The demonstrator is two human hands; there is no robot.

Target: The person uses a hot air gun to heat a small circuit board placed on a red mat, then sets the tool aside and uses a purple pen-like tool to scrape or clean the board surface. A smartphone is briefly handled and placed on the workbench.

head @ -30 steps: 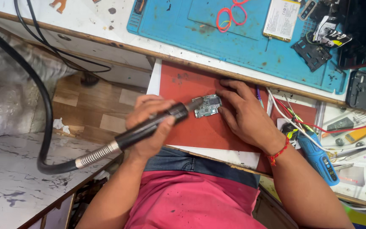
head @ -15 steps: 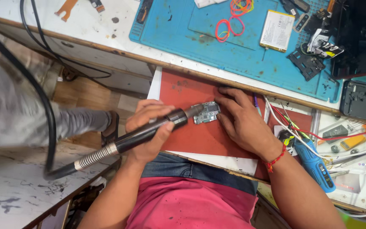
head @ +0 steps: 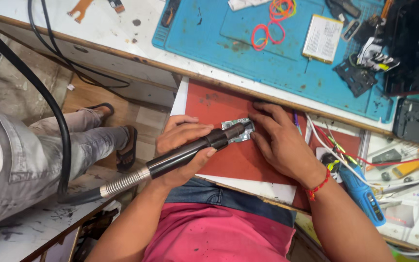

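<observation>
Since the earlier frame the hands have barely shifted, while a person in grey trousers (head: 49, 155) has come alongside at the left. A small circuit board (head: 238, 130) lies on the red mat (head: 229, 104), pinned by the spread fingers of the right hand (head: 282, 143). The left hand (head: 183, 148) is wrapped around a black hot-air handpiece (head: 190, 151), its tip over the board. Beyond lies a blue work mat (head: 277, 58)

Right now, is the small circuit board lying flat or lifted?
Flat: the circuit board lies on the red mat, pressed by the right hand.
</observation>
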